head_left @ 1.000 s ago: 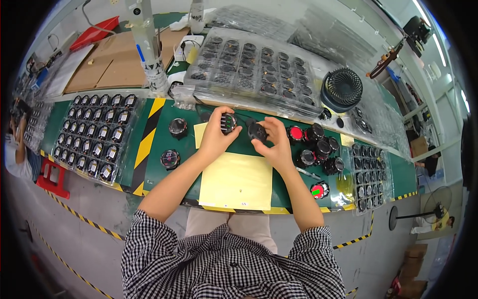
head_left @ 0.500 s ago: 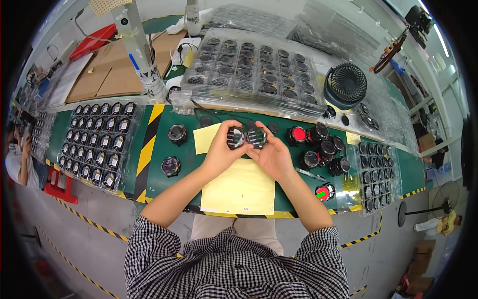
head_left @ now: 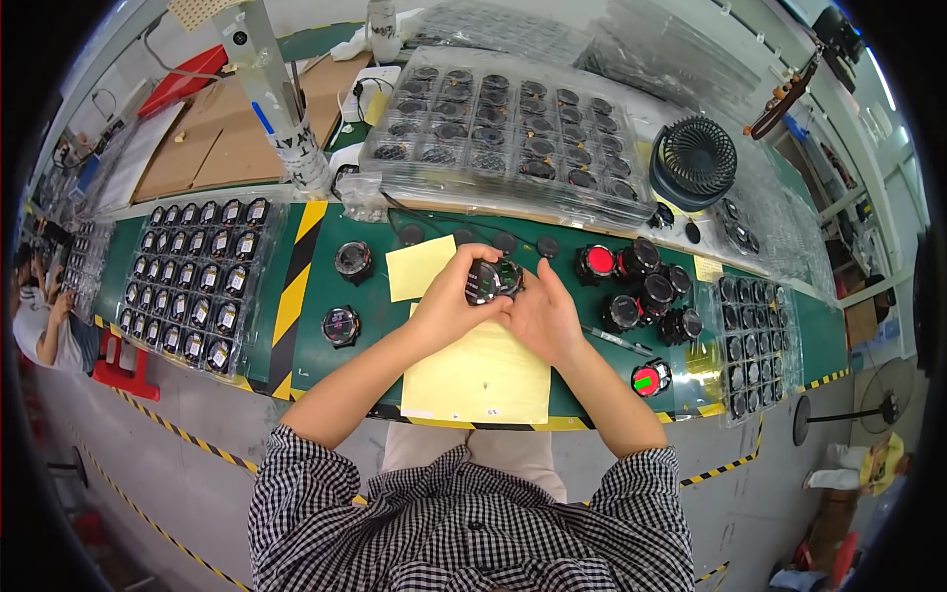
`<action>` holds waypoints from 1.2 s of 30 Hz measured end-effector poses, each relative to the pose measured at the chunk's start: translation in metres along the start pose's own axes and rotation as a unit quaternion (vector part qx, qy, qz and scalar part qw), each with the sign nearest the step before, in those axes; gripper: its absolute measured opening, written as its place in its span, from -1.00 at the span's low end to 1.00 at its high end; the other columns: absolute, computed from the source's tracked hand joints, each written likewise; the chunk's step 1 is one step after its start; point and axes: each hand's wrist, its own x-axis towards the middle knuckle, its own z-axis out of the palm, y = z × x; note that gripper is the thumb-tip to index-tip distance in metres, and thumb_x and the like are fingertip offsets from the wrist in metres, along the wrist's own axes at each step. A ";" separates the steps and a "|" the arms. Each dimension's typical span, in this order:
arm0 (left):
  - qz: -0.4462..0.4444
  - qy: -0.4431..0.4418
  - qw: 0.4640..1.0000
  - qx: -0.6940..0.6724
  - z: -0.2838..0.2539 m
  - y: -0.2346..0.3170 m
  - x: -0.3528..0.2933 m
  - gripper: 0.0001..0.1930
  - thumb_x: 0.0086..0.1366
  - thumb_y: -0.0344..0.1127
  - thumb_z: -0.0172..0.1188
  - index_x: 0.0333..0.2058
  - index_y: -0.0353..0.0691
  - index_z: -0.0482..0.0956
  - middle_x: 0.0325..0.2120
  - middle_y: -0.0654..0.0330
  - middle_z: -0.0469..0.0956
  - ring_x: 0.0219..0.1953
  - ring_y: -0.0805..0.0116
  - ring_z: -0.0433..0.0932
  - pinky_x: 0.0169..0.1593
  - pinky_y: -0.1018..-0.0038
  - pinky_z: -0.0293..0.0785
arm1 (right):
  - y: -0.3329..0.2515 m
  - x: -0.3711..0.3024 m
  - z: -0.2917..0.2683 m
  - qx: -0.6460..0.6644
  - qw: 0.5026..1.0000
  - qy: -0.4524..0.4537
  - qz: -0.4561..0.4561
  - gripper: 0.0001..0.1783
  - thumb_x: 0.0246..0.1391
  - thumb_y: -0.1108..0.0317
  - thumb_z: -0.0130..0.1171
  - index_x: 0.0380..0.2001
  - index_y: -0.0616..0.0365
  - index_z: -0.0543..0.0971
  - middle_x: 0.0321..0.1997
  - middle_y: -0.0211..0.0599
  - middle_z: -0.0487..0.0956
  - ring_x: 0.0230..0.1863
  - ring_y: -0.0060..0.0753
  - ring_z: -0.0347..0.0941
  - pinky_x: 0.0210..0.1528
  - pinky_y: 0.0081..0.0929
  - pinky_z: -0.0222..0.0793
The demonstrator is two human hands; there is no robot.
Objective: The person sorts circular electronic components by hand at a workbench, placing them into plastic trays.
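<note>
In front of me, above the yellow sheet [head_left: 476, 380], my left hand [head_left: 456, 303] is closed around a dark round watch [head_left: 490, 284] whose face shows small lit marks. A second watch face may overlap it at the right; I cannot tell. My right hand [head_left: 549, 314] is beside the watch, its fingers stretched out and its thumb close to the left thumb. Small black round pieces [head_left: 505, 243] lie just beyond the hands. Two watches [head_left: 341, 326] rest on the green mat to the left. On the right stands a group of watches [head_left: 656, 290], one with a red face [head_left: 599, 259].
Trays of watch parts stand at the left [head_left: 187, 281], right [head_left: 755, 345] and back [head_left: 508, 133]. A black fan [head_left: 693, 163] is at the back right. A pen [head_left: 619, 341] and a watch with a red and green face [head_left: 648, 381] lie right of the sheet.
The two watch faces held side by side have come together, with mostly one face showing now. My right hand's fingers have moved off the faces and straightened. The view has shifted slightly.
</note>
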 end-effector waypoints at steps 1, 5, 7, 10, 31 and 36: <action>0.001 0.002 1.000 0.002 -0.002 0.003 0.000 -0.43 0.03 -0.42 0.41 -0.06 -0.21 0.25 -0.02 0.07 0.44 0.01 0.19 0.48 0.03 0.39 0.43 | 0.000 0.000 0.000 -0.001 1.000 -0.003 0.000 -0.31 0.32 -0.17 -0.34 0.19 0.23 0.25 0.15 -0.20 0.42 0.17 -0.25 0.35 0.27 -0.23 0.17; 0.043 0.005 0.999 0.004 -0.007 0.008 0.004 -0.45 0.03 -0.41 0.41 -0.07 -0.21 0.26 -0.02 0.09 0.44 0.01 0.18 0.48 0.04 0.39 0.42 | -0.006 -0.001 -0.011 -0.244 0.963 0.067 -0.097 -0.47 0.36 0.02 -0.25 0.17 0.20 0.29 0.10 -0.26 0.44 0.06 -0.41 0.41 0.11 -0.38 0.32; 0.049 0.002 0.999 0.004 -0.009 0.011 0.003 -0.46 0.03 -0.41 0.41 -0.08 -0.21 0.27 -0.02 0.09 0.44 0.01 0.18 0.48 0.04 0.39 0.42 | -0.008 -0.002 -0.012 -0.374 0.902 0.090 -0.194 -0.72 0.35 0.30 -0.12 0.04 0.15 0.39 -0.09 -0.39 0.47 -0.15 -0.66 0.40 -0.17 -0.67 0.37; 0.043 -0.027 0.999 0.009 -0.012 0.015 0.003 -0.46 0.02 -0.41 0.42 -0.09 -0.20 0.28 -0.02 0.11 0.44 0.01 0.17 0.48 0.04 0.39 0.42 | -0.012 -0.002 -0.012 -0.454 0.848 0.087 -0.260 -0.79 0.33 0.34 -0.09 -0.05 0.15 0.41 -0.23 -0.48 0.46 -0.31 -0.71 0.34 -0.28 -0.71 0.29; 0.013 -0.058 0.997 -0.046 -0.009 0.009 0.002 -0.41 0.01 -0.39 0.45 -0.04 -0.22 0.29 -0.04 0.11 0.46 0.01 0.27 0.49 0.05 0.43 0.42 | -0.014 -0.005 -0.009 -0.373 0.900 0.088 -0.209 -0.80 0.31 0.34 -0.05 -0.06 0.13 0.43 -0.47 -0.62 0.38 -0.48 -0.82 0.24 -0.42 -0.78 0.18; 0.027 -0.039 0.999 -0.025 -0.009 0.010 0.004 -0.43 0.02 -0.38 0.44 -0.04 -0.23 0.29 -0.08 0.11 0.47 -0.02 0.24 0.50 0.03 0.42 0.44 | -0.015 -0.005 0.000 -0.549 0.782 0.140 -0.260 -0.74 0.22 0.37 0.04 -0.04 0.16 0.43 -0.30 -0.38 0.47 -0.24 -0.49 0.37 -0.16 -0.53 0.29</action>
